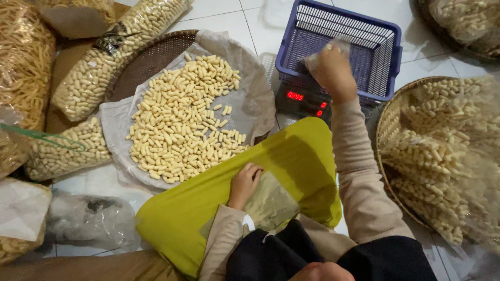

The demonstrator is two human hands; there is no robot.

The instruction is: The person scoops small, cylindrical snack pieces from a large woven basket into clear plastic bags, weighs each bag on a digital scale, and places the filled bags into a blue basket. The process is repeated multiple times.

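Overhead, a seated person reaches the right hand (332,70) out to a purple basket (341,49) while the left hand (245,182) rests on the lap.

Fingers of the right hand are closed around a small clear bag (325,52) of pale puffed snacks, held at the near rim of the basket, which sits on a scale (302,99) with a lit red display. The left hand lies flat, fingers loosely bent, on a stack of empty clear bags (271,203) spread over yellow cloth (208,208); it presses them without gripping. Beside the left knee, a round woven tray (156,57) lined with plastic holds a loose heap of snacks (182,119). Filled bags lie at the left, and a second tray (388,125) of packed bags stands to the right.
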